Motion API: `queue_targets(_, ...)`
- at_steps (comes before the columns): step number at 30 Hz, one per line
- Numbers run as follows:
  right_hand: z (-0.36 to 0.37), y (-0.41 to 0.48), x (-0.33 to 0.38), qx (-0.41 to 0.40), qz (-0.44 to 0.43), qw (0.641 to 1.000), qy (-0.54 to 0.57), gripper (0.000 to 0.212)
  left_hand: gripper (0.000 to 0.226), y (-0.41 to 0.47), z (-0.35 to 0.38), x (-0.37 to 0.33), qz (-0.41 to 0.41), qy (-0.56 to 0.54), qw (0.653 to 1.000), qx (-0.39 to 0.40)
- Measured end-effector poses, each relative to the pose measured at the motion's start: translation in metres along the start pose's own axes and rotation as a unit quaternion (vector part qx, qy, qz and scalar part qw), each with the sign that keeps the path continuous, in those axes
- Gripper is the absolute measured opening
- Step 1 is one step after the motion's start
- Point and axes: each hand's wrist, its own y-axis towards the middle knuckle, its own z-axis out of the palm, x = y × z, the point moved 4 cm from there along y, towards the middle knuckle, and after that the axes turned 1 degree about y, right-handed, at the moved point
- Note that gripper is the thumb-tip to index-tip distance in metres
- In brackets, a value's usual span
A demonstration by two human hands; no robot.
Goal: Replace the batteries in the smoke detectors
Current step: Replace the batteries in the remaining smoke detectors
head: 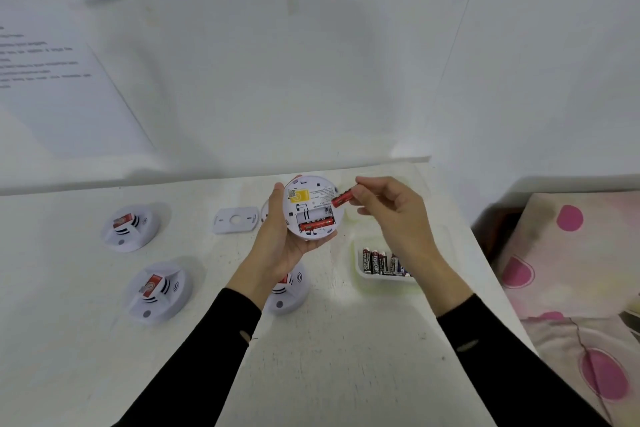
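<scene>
The left hand cradles a smoke detector above the table, back side up. Its fingers curl around the left rim and the palm sits under the body. The battery bay is open, with one red battery lying in the lower slot and the upper slot bare.

The right hand pinches a second red battery by one end between thumb and fingertips, just off the detector's right edge.

The detector looks like a light, stiff plastic shell, so gripping it by the rim should steady it without pressing on the bay. The battery is small, hard and smooth, and likely to slip or roll. Holding it by the end leaves its length free to tip into the slot.

More batteries lie in a tray below the right wrist.
</scene>
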Motion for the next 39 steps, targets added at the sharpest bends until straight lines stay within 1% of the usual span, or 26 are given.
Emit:
queue_targets(2, 0.007, -0.009, -0.001, 0.0, -0.03, 0.999, -0.042, 0.014, 0.057, 0.0, 0.001, 0.0, 0.004, 0.007, 1.0, 0.003)
queue_targets(4, 0.015, -0.016, 0.001, 0.003, -0.089, 0.992, -0.093, 0.015, 0.059, -0.001, 0.002, 0.0, 0.008, 0.015, 1.0, 0.006)
queue_targets(8, 0.028, -0.024, -0.003, 0.009, -0.192, 0.971, -0.141, 0.014, 0.064, -0.003, 0.003, 0.002, 0.008, 0.019, 1.0, 0.006)
queue_targets(9, 0.031, -0.025, -0.004, 0.012, -0.235, 0.956, -0.174, 0.013, 0.064, -0.004, 0.004, 0.002, 0.006, 0.023, 1.0, 0.006)
queue_targets(10, 0.034, -0.027, -0.006, 0.015, -0.289, 0.931, -0.223, 0.011, 0.063, -0.004, 0.004, 0.002, 0.005, 0.033, 0.999, 0.006)
queue_targets(12, 0.039, -0.029, -0.011, 0.022, -0.394, 0.862, -0.318, 0.008, 0.063, -0.004, 0.004, 0.001, 0.005, 0.059, 0.998, 0.007)
queue_targets(13, 0.041, -0.029, -0.014, 0.029, -0.425, 0.836, -0.347, 0.008, 0.064, -0.004, 0.004, 0.002, 0.003, 0.068, 0.998, 0.006)
queue_targets(14, 0.042, -0.028, -0.016, 0.036, -0.437, 0.822, -0.364, 0.01, 0.063, -0.004, 0.003, 0.002, 0.001, 0.078, 0.997, 0.005)
queue_targets(15, 0.043, -0.027, -0.018, 0.041, -0.435, 0.818, -0.375, 0.014, 0.064, -0.004, 0.003, 0.003, -0.002, 0.085, 0.996, 0.005)
queue_targets(16, 0.043, -0.027, -0.019, 0.042, -0.424, 0.82, -0.381, 0.018, 0.065, -0.004, 0.002, 0.005, -0.008, 0.089, 0.996, 0.009)
queue_targets(17, 0.042, -0.026, -0.019, 0.041, -0.405, 0.831, -0.378, 0.019, 0.067, -0.005, 0.001, 0.005, -0.015, 0.084, 0.996, 0.015)
queue_targets(18, 0.041, -0.026, -0.018, 0.042, -0.374, 0.854, -0.359, 0.021, 0.07, -0.006, 0.001, 0.005, -0.022, 0.069, 0.997, 0.021)
queue_targets(19, 0.039, -0.024, -0.016, 0.047, -0.328, 0.887, -0.321, 0.023, 0.071, -0.007, 0.002, 0.004, -0.028, 0.045, 0.998, 0.029)
queue_targets(21, 0.029, -0.018, -0.015, 0.061, -0.195, 0.957, -0.206, 0.035, 0.068, -0.012, 0.004, 0.002, -0.04, -0.003, 0.998, 0.045)
queue_targets(22, 0.024, -0.015, -0.015, 0.063, -0.118, 0.98, -0.146, 0.041, 0.061, -0.014, 0.005, 0.0, -0.036, -0.02, 0.998, 0.056)
queue_targets(23, 0.019, -0.011, -0.017, 0.062, -0.04, 0.993, -0.094, 0.045, 0.056, -0.017, 0.007, -0.003, -0.028, -0.033, 0.996, 0.077)
queue_targets(24, 0.015, -0.008, -0.02, 0.066, 0.03, 0.996, -0.046, 0.047, 0.058, -0.019, 0.007, -0.005, -0.016, -0.04, 0.994, 0.101)
queue_targets(25, 0.013, -0.005, -0.023, 0.075, 0.089, 0.993, 0.004, 0.047, 0.067, -0.022, 0.006, -0.007, -0.005, -0.041, 0.992, 0.12)
queue_targets(26, 0.012, -0.004, -0.026, 0.086, 0.134, 0.986, 0.054, 0.045, 0.078, -0.022, 0.003, -0.008, 0.002, -0.038, 0.991, 0.129)
queue_targets(27, 0.012, -0.003, -0.027, 0.097, 0.161, 0.978, 0.092, 0.041, 0.085, -0.023, 0.002, -0.009, 0.003, -0.034, 0.99, 0.134)
queue_targets(28, 0.011, -0.003, -0.028, 0.103, 0.177, 0.972, 0.118, 0.038, 0.086, -0.024, 0.001, -0.008, 0.004, -0.027, 0.99, 0.14)
queue_targets(29, 0.01, -0.002, -0.029, 0.103, 0.187, 0.967, 0.138, 0.036, 0.08, -0.026, 0.002, -0.008, 0.005, -0.018, 0.99, 0.143)
queue_targets(31, 0.009, 0.0, -0.031, 0.095, 0.203, 0.96, 0.17, 0.035, 0.056, -0.026, 0.003, -0.007, 0.018, 0.01, 0.992, 0.125)
queue_targets(32, 0.009, 0.0, -0.032, 0.091, 0.209, 0.956, 0.184, 0.034, 0.047, -0.026, 0.002, -0.006, 0.028, 0.025, 0.993, 0.112)
queue_targets(33, 0.009, 0.001, -0.032, 0.088, 0.215, 0.953, 0.194, 0.034, 0.043, -0.026, 0.002, -0.006, 0.035, 0.034, 0.994, 0.101)
queue_targets(39, 0.011, 0.003, -0.034, 0.067, 0.225, 0.947, 0.218, 0.033, 0.041, -0.025, 0.004, -0.006, 0.044, 0.037, 0.995, 0.079)
